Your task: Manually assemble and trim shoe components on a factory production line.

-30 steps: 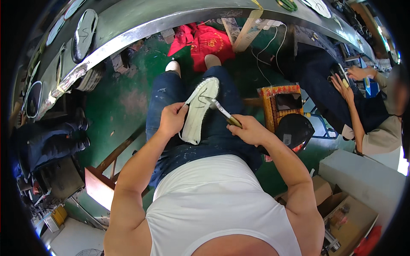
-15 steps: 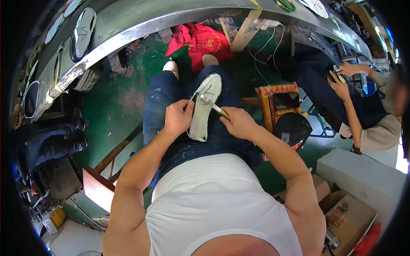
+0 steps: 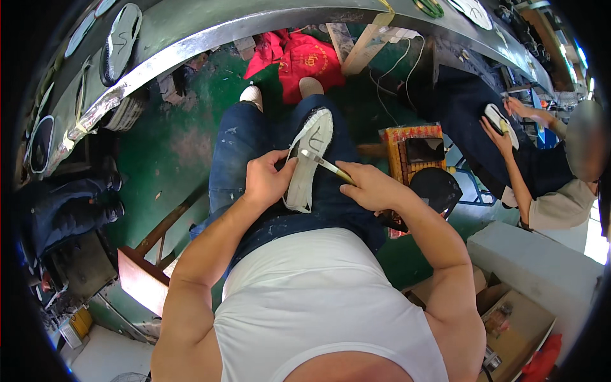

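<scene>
A white shoe (image 3: 309,175) lies sole side up along my lap, its toe pointing away from me. A dark curved line marks its forefoot, and a loose pale edge runs round its rim. My left hand (image 3: 270,175) is closed at the shoe's left edge, thumb and forefinger pinching its rim. From the right, my right hand (image 3: 369,184) grips a hand tool with a metal head and a yellowish handle (image 3: 340,174). The tool's metal head (image 3: 310,156) is over the middle of the shoe; whether it touches cannot be made out.
A metal-edged bench (image 3: 210,44) curves across the front, bearing shoes (image 3: 121,44). Red cloth (image 3: 305,60) lies on the green floor. At right are a woven seat (image 3: 398,149) with dark items, and a co-worker's hand (image 3: 499,134) holding a shoe. A carton (image 3: 519,331) stands lower right.
The tool's head has shifted from the shoe's left rim toward its middle. My left fingers have moved in closer against the rim. The co-worker's shoe now shows its pale sole.
</scene>
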Tool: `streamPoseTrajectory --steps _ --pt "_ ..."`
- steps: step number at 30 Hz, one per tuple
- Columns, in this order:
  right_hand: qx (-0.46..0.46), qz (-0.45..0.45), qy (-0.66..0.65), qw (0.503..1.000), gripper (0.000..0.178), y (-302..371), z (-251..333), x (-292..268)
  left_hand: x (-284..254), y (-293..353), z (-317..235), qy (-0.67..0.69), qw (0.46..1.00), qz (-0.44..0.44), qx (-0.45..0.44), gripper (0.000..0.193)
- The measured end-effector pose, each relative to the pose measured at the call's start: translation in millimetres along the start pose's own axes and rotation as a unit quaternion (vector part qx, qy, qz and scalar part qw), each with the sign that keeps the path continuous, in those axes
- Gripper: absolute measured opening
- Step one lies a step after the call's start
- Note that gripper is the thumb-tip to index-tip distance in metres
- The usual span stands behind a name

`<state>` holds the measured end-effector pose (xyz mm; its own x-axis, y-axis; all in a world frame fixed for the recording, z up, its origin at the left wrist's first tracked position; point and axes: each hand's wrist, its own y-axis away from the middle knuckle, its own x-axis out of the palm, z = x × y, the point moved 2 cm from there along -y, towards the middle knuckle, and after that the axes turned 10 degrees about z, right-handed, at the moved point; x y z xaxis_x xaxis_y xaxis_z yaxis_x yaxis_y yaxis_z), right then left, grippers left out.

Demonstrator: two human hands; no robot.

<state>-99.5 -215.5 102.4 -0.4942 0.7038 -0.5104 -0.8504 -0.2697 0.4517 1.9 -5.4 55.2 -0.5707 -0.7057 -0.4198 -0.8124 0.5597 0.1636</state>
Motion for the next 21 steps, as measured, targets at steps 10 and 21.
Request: streamPoseTrajectory --steps 10,21 --pt "0.117 0.206 0.156 0.959 0.026 -14 29 -47 32 -9 57 0.209 0.978 -0.004 -0.017 0.041" --pt "0.074 0.080 0.125 0.986 0.027 -15 6 -11 42 -6 64 0.407 0.889 0.194 -0.081 0.073"
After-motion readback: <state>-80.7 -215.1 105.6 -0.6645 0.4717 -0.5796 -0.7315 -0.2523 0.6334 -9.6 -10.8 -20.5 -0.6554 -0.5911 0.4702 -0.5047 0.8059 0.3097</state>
